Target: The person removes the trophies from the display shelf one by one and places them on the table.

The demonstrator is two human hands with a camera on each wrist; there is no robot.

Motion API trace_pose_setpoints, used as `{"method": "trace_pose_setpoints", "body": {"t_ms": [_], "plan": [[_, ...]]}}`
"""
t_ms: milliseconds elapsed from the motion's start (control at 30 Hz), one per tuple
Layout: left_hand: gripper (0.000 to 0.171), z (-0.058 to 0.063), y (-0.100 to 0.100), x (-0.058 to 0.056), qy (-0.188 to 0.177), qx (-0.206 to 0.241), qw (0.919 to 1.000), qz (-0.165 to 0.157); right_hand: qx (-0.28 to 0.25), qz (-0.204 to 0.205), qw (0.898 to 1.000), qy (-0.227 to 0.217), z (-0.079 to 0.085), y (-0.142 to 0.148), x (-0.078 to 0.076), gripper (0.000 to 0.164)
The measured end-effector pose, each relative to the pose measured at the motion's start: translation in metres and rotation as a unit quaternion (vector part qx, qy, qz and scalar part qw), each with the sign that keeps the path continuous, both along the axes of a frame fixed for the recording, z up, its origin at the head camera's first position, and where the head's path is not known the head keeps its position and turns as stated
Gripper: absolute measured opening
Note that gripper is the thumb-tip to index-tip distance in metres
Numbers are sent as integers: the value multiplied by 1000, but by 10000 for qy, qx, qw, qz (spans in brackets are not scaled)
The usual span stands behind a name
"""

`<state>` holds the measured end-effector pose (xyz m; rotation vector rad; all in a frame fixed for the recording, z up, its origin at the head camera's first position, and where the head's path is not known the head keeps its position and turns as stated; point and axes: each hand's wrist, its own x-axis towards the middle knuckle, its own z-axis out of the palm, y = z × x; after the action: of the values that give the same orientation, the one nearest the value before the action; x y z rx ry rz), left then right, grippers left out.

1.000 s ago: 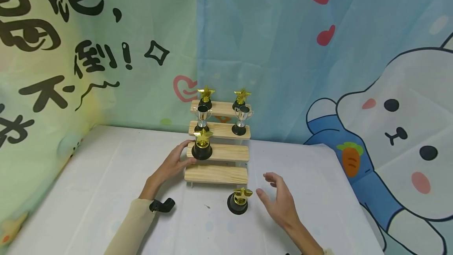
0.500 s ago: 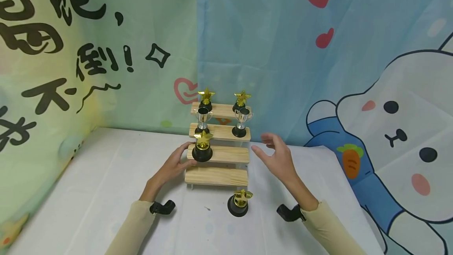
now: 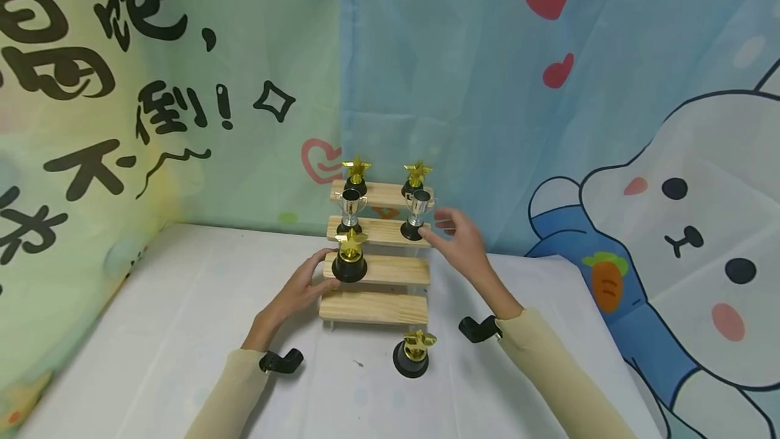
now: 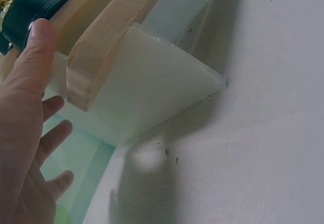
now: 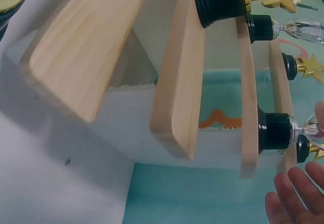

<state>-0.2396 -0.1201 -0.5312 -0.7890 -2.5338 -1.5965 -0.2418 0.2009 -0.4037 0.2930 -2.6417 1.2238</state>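
Fingers (image 3: 448, 214) (right hand (image 3: 462, 248)) — closer, beside silver cup (image 3: 418, 204)

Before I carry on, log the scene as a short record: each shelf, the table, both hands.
Top shelf: left gold star, right gold star
Second shelf: left silver cup, right silver cup
Third shelf: single star trophy, at left end
Table: upright star trophy, in front of the lowest shelf, toward its right end
Left hand: by the single star trophy; thumb near its base
Right hand: beside right silver cup; contact unclear
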Motion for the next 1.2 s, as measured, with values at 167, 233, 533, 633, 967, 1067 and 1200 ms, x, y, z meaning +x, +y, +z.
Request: {"method": "trace_pose_setpoints", "body": {"t_ms": [167,233,533,633,967,1067,1200], "plan": [[64,-2,1,-1,-1,66,10000,2,-125,89,9997,-175,-4,-5,-9,47],[65,-2,1,-1,27,26,10000,21,-160,94,9996,-235,-4,-7,-12,45],[63,24,5,14,70,-127,9999,-2,-312,47,9985,-437,-10,-15,-22,36],[62,32,5,18,93,-96,9999,-44,-251,-25,9986,-472,-13,-16,-23,37],[62,19,5,10,130,-98,9999,-37,-460,-106,9977,-493,-22,-18,-22,32],[64,4,4,2,166,-90,9998,8,-509,-175,9971,-540,-23,-18,-20,34],[64,-5,2,-3,149,-15,9999,0,-558,-246,9961,-637,-20,-16,-14,38]]}}
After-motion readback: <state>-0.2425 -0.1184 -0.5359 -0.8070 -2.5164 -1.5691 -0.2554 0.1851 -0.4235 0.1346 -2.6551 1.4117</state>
